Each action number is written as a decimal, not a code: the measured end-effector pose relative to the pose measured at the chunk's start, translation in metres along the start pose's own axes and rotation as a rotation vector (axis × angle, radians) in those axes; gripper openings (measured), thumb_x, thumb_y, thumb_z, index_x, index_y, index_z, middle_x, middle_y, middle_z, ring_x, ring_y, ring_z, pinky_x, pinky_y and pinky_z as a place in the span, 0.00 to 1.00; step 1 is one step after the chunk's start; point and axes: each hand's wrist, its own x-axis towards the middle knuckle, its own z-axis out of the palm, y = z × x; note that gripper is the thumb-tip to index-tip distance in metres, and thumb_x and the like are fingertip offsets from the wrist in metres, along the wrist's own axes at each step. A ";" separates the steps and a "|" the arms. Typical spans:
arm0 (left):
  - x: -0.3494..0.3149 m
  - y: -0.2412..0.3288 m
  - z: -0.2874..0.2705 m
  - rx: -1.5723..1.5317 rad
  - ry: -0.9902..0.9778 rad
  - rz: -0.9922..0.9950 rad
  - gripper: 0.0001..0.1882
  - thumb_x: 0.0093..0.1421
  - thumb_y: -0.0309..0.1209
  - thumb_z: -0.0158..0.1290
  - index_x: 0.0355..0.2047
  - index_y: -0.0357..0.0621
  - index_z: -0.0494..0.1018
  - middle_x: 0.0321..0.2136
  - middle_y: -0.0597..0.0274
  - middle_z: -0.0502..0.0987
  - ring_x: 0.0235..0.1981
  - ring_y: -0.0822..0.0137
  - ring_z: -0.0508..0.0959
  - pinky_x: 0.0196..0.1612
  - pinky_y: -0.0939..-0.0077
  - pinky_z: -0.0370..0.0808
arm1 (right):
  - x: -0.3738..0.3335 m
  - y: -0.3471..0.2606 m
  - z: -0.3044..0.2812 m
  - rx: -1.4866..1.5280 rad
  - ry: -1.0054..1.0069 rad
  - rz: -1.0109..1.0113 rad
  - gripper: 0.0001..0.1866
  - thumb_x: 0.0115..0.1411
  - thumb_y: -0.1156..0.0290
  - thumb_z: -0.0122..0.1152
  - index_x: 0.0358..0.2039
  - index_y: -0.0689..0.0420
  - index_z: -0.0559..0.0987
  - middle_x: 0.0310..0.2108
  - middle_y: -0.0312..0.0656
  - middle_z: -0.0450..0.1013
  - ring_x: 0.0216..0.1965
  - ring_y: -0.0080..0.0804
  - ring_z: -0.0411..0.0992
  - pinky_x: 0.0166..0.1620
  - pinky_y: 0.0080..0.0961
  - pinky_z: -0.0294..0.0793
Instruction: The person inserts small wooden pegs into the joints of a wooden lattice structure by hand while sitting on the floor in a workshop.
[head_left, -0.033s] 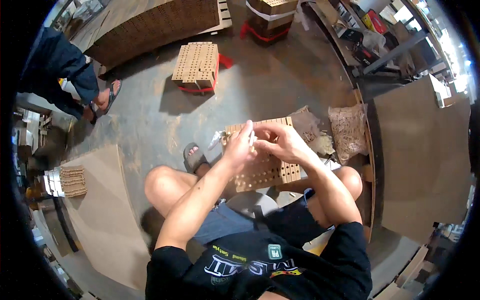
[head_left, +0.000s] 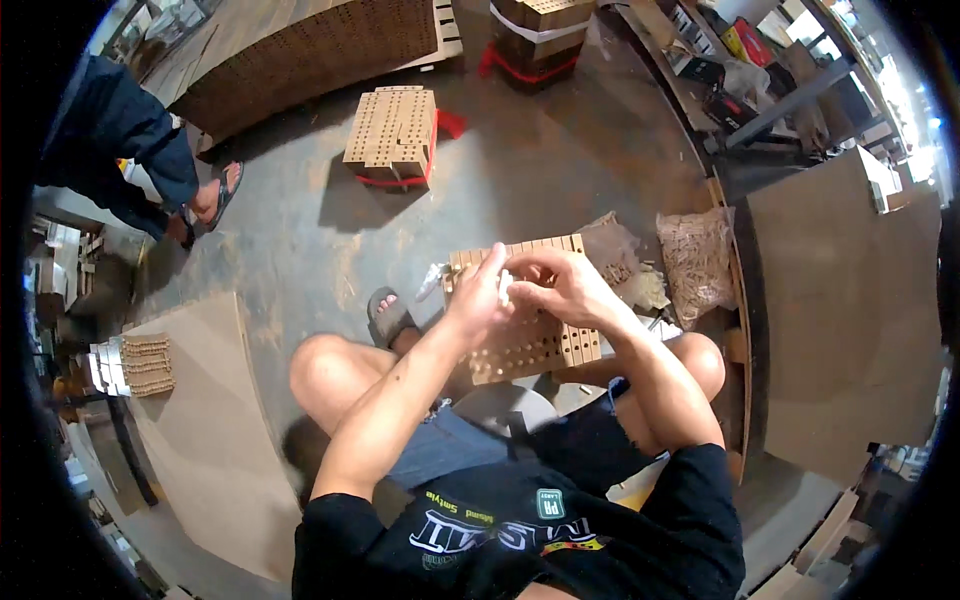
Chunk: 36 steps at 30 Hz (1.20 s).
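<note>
My left hand is closed around small pale wooden dowels, whose ends show at its fingers. Facing it, my right hand has its fingers bent, with thumb and fingertips at the same dowels. Both hands are over a stack of drilled wooden strips, which sits before me between my knees. Short dowels stand up from holes along the stack's near side. My hands cover much of the stack's middle.
A clear bag of dowels lies right of the stack, beside an opened plastic bag. Farther off stands a red-strapped block of drilled strips. Another person's sandalled foot is at far left. A brown board lies at left.
</note>
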 end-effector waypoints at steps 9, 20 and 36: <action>-0.002 0.003 0.003 -0.015 -0.131 0.011 0.19 0.74 0.49 0.44 0.42 0.45 0.72 0.25 0.68 0.72 0.16 0.77 0.69 0.14 0.86 0.59 | 0.005 0.026 -0.015 0.237 0.141 0.089 0.14 0.65 0.63 0.63 0.43 0.60 0.80 0.36 0.44 0.81 0.38 0.30 0.78 0.44 0.30 0.77; 0.002 0.013 -0.009 -0.116 -0.114 0.112 0.14 0.74 0.41 0.46 0.44 0.43 0.71 0.27 0.64 0.74 0.18 0.78 0.70 0.15 0.87 0.61 | 0.008 0.035 -0.019 -0.516 0.213 -0.251 0.06 0.58 0.74 0.62 0.34 0.56 0.75 0.29 0.45 0.75 0.34 0.50 0.76 0.36 0.41 0.77; -0.002 0.008 -0.010 -0.051 -0.110 0.131 0.13 0.74 0.39 0.46 0.46 0.42 0.72 0.28 0.67 0.73 0.19 0.80 0.68 0.16 0.88 0.61 | 0.018 0.018 -0.016 -0.595 0.113 -0.289 0.06 0.57 0.76 0.59 0.36 0.56 0.73 0.29 0.47 0.74 0.34 0.51 0.76 0.37 0.42 0.75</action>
